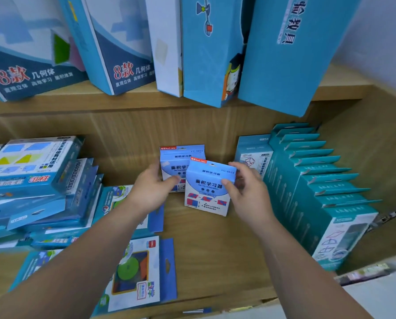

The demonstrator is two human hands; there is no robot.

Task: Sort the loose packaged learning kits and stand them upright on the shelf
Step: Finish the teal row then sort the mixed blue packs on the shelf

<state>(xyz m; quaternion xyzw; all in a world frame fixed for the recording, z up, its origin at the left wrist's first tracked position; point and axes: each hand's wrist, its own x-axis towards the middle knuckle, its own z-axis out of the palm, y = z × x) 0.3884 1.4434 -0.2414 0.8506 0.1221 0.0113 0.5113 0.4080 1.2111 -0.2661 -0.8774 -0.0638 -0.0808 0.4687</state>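
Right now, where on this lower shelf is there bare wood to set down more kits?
Bare wood lies in front of the front small box, between the flat kit with the green disc and the upright teal row. A gap also sits behind, left of the rear small box. The flat pile crowds the left.

Two small blue-and-white learning kits stand upright mid-shelf, fronts facing out: the front kit slightly tilted, overlapping the rear kit just behind it. At right, a row of teal kits stands upright; at left, a loose stack of kits lies flat
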